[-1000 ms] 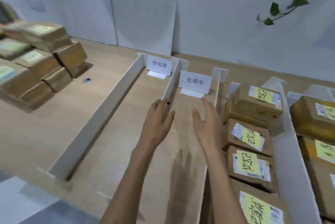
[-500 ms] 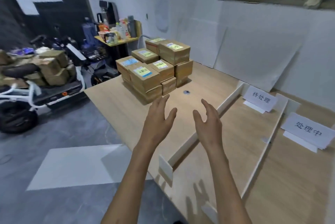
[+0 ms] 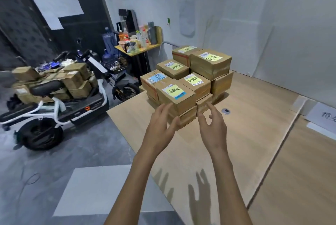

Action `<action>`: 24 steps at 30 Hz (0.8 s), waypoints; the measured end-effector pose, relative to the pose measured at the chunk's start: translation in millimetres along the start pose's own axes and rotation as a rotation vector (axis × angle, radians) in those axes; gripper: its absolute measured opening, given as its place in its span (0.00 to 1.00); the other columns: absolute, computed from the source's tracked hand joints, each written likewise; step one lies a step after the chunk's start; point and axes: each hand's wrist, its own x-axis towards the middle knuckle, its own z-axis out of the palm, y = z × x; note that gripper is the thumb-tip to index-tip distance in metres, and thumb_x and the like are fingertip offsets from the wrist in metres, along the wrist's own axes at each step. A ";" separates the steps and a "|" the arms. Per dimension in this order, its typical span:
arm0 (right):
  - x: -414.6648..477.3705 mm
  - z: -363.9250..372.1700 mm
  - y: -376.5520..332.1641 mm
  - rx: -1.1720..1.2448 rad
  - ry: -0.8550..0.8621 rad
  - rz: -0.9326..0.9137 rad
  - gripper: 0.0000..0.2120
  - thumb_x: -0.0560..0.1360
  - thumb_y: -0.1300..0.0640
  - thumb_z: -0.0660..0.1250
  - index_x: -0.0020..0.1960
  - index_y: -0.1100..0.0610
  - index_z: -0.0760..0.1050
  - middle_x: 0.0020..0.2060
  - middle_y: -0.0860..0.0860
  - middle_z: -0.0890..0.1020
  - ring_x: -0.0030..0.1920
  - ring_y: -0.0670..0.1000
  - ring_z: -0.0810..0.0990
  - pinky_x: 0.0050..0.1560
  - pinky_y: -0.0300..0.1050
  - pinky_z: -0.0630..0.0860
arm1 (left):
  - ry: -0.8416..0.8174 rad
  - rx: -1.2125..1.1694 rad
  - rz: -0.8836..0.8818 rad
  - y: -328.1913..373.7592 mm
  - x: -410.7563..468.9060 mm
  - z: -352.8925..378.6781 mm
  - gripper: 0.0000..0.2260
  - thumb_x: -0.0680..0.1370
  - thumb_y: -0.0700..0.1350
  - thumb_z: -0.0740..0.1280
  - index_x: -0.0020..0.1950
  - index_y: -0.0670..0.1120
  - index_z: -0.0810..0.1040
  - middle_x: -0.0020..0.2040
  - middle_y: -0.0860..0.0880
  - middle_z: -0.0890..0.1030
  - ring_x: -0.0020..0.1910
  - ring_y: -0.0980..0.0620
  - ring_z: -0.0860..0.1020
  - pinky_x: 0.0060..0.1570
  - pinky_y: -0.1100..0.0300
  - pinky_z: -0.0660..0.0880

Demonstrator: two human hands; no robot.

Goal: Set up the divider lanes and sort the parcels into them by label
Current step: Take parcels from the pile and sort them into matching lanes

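1. Left hand (image 3: 160, 126) — fingers spread, empty, near the front parcel (image 3: 175, 95).
2. Right hand (image 3: 212, 126) — fingers spread, empty, alongside.
3. Parcels (image 3: 209, 64) — stacked, labelled, at the table (image 3: 245, 133) corner.

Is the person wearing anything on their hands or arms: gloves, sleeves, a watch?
No. The left hand and right hand are bare, with no gloves, rings or watch visible. Both forearms are uncovered down to the frame's bottom edge; no sleeve shows.
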 end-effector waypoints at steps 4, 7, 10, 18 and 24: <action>41.7 22.3 -10.0 -0.011 0.023 -0.003 0.21 0.81 0.52 0.62 0.74 0.47 0.66 0.71 0.46 0.70 0.70 0.48 0.68 0.65 0.47 0.69 | -0.018 -0.046 0.007 -14.7 51.5 2.2 0.23 0.82 0.53 0.62 0.76 0.52 0.64 0.75 0.53 0.65 0.73 0.56 0.62 0.68 0.59 0.66; 70.6 29.8 -11.2 -0.049 0.051 -0.003 0.21 0.81 0.52 0.62 0.74 0.47 0.66 0.71 0.47 0.69 0.70 0.49 0.68 0.65 0.47 0.69 | -0.043 -0.089 0.002 -21.3 89.6 11.0 0.23 0.82 0.53 0.61 0.77 0.53 0.64 0.75 0.53 0.64 0.74 0.56 0.61 0.66 0.60 0.65; 99.7 36.7 -5.7 -0.082 0.096 0.011 0.21 0.81 0.52 0.62 0.73 0.47 0.67 0.71 0.49 0.69 0.71 0.50 0.67 0.69 0.53 0.69 | -0.090 -0.110 0.023 -29.3 125.4 22.6 0.23 0.82 0.54 0.61 0.77 0.53 0.63 0.76 0.53 0.63 0.76 0.55 0.60 0.66 0.58 0.65; 178.0 80.2 14.2 -0.150 0.184 0.078 0.22 0.81 0.52 0.62 0.75 0.48 0.66 0.72 0.47 0.68 0.71 0.49 0.67 0.69 0.52 0.68 | -0.168 -0.143 0.099 -75.7 243.3 53.0 0.21 0.82 0.54 0.61 0.75 0.56 0.64 0.74 0.54 0.66 0.72 0.56 0.64 0.62 0.60 0.65; 259.4 134.7 21.4 -0.227 0.310 0.145 0.22 0.81 0.52 0.61 0.75 0.48 0.65 0.71 0.46 0.69 0.69 0.48 0.68 0.67 0.48 0.69 | -0.287 -0.214 0.159 -123.4 358.4 75.0 0.22 0.83 0.54 0.60 0.77 0.53 0.63 0.75 0.52 0.65 0.74 0.53 0.63 0.66 0.58 0.64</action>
